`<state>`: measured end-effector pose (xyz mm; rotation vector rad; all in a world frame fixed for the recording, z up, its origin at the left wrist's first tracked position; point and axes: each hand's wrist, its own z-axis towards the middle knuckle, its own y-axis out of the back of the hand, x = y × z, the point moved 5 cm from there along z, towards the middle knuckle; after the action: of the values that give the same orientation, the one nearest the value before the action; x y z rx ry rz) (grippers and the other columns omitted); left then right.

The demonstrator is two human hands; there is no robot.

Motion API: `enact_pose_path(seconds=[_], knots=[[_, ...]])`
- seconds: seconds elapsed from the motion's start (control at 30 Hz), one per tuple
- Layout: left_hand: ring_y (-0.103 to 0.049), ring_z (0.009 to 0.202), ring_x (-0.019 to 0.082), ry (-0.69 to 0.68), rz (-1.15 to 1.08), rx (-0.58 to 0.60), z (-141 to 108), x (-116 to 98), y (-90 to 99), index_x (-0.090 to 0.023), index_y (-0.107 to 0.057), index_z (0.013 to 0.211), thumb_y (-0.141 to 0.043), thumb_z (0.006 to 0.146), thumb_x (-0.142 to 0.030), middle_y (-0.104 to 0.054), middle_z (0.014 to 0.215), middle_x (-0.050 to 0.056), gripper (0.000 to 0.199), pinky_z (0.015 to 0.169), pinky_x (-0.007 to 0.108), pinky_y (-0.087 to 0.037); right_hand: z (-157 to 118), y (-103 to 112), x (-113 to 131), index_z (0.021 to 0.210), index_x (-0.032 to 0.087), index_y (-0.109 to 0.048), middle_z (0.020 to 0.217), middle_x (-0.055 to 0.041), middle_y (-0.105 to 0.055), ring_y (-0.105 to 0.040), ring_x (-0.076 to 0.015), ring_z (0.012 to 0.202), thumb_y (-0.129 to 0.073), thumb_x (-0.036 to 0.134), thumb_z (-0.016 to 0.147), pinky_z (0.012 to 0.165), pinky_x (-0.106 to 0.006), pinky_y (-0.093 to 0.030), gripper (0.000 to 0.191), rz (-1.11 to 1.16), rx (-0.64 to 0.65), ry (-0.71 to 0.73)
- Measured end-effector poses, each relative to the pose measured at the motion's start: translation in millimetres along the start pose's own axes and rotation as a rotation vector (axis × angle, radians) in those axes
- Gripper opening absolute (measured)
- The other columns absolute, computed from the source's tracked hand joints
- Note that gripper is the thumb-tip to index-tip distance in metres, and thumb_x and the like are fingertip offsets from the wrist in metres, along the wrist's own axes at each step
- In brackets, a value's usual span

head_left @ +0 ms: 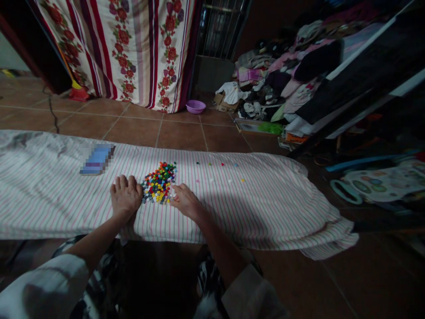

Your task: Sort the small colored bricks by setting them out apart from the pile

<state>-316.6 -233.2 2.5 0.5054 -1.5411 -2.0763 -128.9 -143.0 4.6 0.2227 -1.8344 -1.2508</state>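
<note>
A heap of small colored cubes [159, 184] lies on a striped cloth [265, 204]. Against the heap's left side, my left hand [126, 194] rests palm down with its fingers stretched out. My right hand [186, 201] is at the heap's lower right edge, thumb and fingers drawn together in a pinch; whatever is between the fingertips is too small to make out. Right of the heap, several single cubes lie apart in two loose rows, among them a red cube [222, 164], a blue cube [236, 165], a pink cube [197, 180] and a yellow cube [242, 180].
A phone-like blurred rectangle [97, 159] lies on the cloth at the left. Beyond, on the tiled floor, are a purple basin [195, 106], a red-and-yellow broom [78, 91] and a floral curtain [139, 53]. Clothes [279, 66] are piled at the back right.
</note>
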Motion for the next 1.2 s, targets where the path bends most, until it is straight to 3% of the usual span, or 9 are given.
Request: enact_pose_path(seconds=[0.2, 0.37, 0.6, 0.83, 1.03, 1.2], knots=[[-0.038, 0.134, 0.037, -0.002, -0.011, 0.002, 0.5, 1.4, -3.2, -0.009, -0.051, 0.125, -0.026, 0.094, -0.034, -0.049, 0.136, 0.024, 0.047, 0.104, 0.048, -0.03, 10.5, -5.8, 9.6, 0.132, 0.015, -0.055, 0.111, -0.0082, -0.059, -0.06, -0.0142, 0.089, -0.063, 0.017, 0.083, 0.086, -0.028, -0.049, 0.049, 0.056, -0.036, 0.041], [-0.037, 0.135, 0.036, 0.005, 0.014, 0.011, 0.6, 2.2, -5.3, -0.01, -0.049, 0.13, -0.027, 0.094, -0.034, -0.048, 0.139, 0.023, 0.049, 0.105, 0.048, -0.03, 19.9, -11.5, 19.4, 0.124, 0.017, -0.059, 0.114, -0.0093, -0.059, -0.059, -0.0169, 0.097, -0.062, 0.02, 0.086, 0.089, -0.031, -0.048, 0.039, 0.011, -0.075, 0.079], [-0.042, 0.131, 0.034, -0.025, 0.03, -0.022, -1.0, 1.6, -2.0, -0.012, -0.053, 0.123, -0.024, 0.096, -0.032, -0.055, 0.128, 0.02, 0.044, 0.103, 0.046, -0.033, 27.4, -19.6, 27.1, 0.123, 0.021, -0.06, 0.117, -0.008, -0.059, -0.056, -0.0186, 0.109, -0.057, 0.023, 0.09, 0.093, -0.03, -0.047, 0.032, -0.075, -0.132, 0.095], [-0.039, 0.133, 0.036, -0.027, -0.063, 0.001, -0.4, 4.1, -3.8, -0.011, -0.052, 0.127, -0.026, 0.094, -0.03, -0.051, 0.134, 0.021, 0.046, 0.106, 0.049, -0.031, 28.7, -14.1, 33.5, 0.121, 0.019, -0.062, 0.114, -0.0083, -0.061, -0.059, -0.0186, 0.105, -0.055, 0.028, 0.094, 0.091, -0.03, -0.049, 0.029, -0.071, -0.142, 0.095], [-0.037, 0.136, 0.035, -0.01, -0.082, -0.002, -0.5, 6.0, -7.7, -0.011, -0.051, 0.129, -0.027, 0.094, -0.028, -0.048, 0.14, 0.021, 0.046, 0.108, 0.05, -0.029, 28.8, -10.0, 35.4, 0.119, 0.02, -0.064, 0.116, -0.0072, -0.063, -0.06, -0.0159, 0.107, -0.053, 0.023, 0.095, 0.095, -0.028, -0.048, 0.027, 0.041, -0.159, 0.184], [-0.038, 0.135, 0.035, -0.011, -0.057, -0.006, 0.5, 5.3, -7.6, -0.011, -0.051, 0.129, -0.029, 0.095, -0.028, -0.05, 0.139, 0.02, 0.044, 0.108, 0.05, -0.03, 40.0, 0.2, 18.5, 0.116, 0.021, -0.066, 0.116, -0.0066, -0.065, -0.06, -0.0159, 0.11, -0.047, 0.016, 0.095, 0.101, -0.031, -0.045, 0.029, 0.159, -0.329, 0.206]])
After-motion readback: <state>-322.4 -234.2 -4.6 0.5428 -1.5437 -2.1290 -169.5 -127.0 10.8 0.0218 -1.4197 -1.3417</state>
